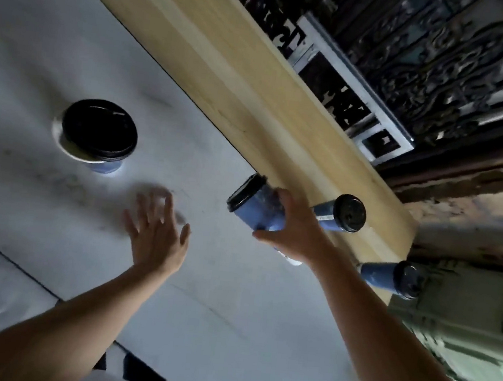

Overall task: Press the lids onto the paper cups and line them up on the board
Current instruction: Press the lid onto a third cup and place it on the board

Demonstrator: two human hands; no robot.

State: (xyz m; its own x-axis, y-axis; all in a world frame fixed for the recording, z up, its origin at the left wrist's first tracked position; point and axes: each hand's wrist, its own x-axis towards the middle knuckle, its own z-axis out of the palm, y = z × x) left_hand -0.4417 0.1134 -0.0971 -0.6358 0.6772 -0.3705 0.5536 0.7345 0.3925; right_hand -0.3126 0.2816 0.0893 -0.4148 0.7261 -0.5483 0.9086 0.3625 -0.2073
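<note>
My right hand (293,225) grips a blue paper cup (253,207) with a black lid, held at the near edge of the long pale wooden board (215,53). Two more lidded blue cups stand on the board's right end, one (342,214) just beyond my right hand and one (390,277) at the board's corner. My left hand (157,233) hovers over the grey table with fingers spread, holding nothing. A stack of black lids (100,128) rests on top of a blue cup (107,166) at the left of the table.
The grey table (229,327) has a dark seam running across its near left part. Beyond the board lies a dark patterned wall with a white frame (356,99). A pale green object (460,321) sits past the table's right edge.
</note>
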